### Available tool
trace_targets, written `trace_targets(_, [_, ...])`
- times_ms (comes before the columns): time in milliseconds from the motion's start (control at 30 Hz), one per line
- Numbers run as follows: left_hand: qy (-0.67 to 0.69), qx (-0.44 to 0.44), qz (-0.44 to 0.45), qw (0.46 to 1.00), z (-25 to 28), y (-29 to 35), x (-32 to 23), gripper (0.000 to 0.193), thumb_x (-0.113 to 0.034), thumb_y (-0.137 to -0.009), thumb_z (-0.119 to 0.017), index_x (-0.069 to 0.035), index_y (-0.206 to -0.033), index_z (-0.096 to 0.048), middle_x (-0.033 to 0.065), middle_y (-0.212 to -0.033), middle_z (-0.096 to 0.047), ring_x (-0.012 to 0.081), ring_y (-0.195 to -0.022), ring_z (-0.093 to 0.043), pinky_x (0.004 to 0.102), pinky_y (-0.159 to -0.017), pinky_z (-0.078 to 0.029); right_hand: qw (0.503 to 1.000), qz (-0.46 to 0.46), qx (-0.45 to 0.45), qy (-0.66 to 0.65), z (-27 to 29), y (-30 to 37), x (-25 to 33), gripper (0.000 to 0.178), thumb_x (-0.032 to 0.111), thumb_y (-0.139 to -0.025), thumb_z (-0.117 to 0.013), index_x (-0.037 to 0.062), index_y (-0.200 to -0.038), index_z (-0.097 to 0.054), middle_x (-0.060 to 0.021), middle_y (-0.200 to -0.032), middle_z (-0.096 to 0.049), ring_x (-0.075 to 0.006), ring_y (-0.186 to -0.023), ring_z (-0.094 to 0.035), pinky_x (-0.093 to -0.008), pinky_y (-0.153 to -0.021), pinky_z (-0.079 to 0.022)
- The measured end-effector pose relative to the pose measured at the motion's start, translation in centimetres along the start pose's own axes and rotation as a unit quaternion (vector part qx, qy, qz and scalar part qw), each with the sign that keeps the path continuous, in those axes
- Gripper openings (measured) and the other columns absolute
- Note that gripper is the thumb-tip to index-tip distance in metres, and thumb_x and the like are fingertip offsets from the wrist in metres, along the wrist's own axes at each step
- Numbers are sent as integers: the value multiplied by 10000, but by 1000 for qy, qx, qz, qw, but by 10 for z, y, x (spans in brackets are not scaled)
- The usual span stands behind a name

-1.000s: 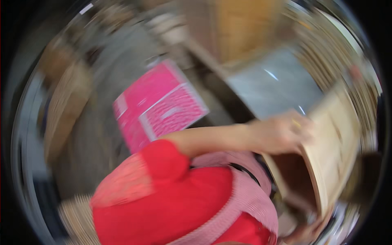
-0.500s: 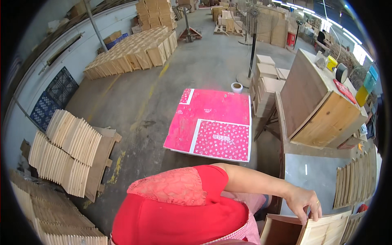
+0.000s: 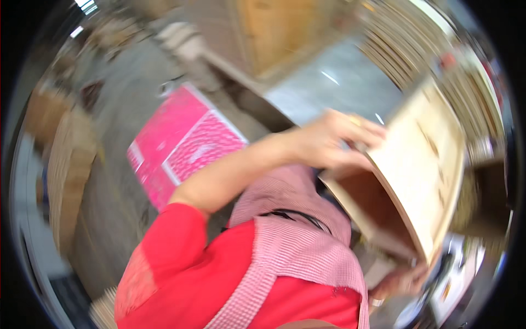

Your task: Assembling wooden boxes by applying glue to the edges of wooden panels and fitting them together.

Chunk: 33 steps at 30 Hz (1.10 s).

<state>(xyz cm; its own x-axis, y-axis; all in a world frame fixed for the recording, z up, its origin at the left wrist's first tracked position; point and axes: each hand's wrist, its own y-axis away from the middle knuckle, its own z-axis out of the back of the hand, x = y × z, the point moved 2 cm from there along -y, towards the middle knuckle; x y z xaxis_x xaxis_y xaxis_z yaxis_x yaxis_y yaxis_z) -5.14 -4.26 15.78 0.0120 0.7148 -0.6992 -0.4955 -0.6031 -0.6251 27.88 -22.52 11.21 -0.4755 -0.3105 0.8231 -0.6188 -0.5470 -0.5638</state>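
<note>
A pale wooden box, open at one end with a dark brown inside, is tilted between my two hands. My left hand is closed over its upper edge, near the corner beside the opening, fingers partly hidden and blurred. Down at the lower corner, my right hand grips the same box from beneath, and much of that hand is behind the wood. The box stands out in front of my checked apron, on my right side.
Beyond my left hand lies a grey-topped workbench with curved-looking rows of thin wooden boards. A larger wooden cabinet stands at its far end. To the left is a low pink patterned surface. A brown carton sits at the right.
My view has swung to the right. The wooden box now appears higher and more tilted, with my left hand still on its edge. My right hand has come into view at its lower corner.
</note>
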Motion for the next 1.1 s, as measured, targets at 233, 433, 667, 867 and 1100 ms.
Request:
trace_targets(233, [6,41,64,997,-15,-8,7,438,-51,-777,-780,-41,-1205,-691,163,-1304,-638,224,-1038,-677,320,-787,-560,994,38,-22,97,3,6,20,352,-25,-960,-461,-76,-1279,-601,-200,-1318,-614,-273,-1207,-579,-365,-1050,-421])
trace_targets(433, [23,36,81,996,-28,-6,-4,422,78,-824,-663,58,-1244,-632,247,-1374,-553,277,-1210,-592,335,-904,-551,987,117,36,108,20,-2,18,329,6,-894,-592,-73,-1209,-641,-236,-1219,-665,-244,-1009,-628,-341,-912,-475])
trace_targets(667, [-9,25,88,996,-29,3,-4,478,11,-885,-601,71,-1354,-530,249,-1469,-445,314,-1342,-477,411,-1071,-429,996,58,53,51,19,-58,-36,321,166,-942,-594,-20,-1197,-647,-180,-1085,-698,-230,-879,-684,-323,-774,-526])
trace_targets(867, [-12,16,97,995,-32,8,-7,578,-275,-924,-613,85,-1364,-510,258,-1435,-466,332,-1336,-474,440,-1097,-384,907,148,135,371,-18,-170,-236,277,111,-896,-615,30,-1157,-662,-174,-1169,-641,-344,-1017,-643,-389,-880,-519])
trace_targets(1100, [62,-63,186,979,-15,26,-3,654,-310,-965,-559,63,-1464,-357,237,-1405,-496,301,-1206,-568,431,-1027,-457,778,87,276,557,-65,-209,-312,190,61,-854,-546,50,-949,-710,-158,-1078,-643,-337,-1017,-644,-454,-873,-529])
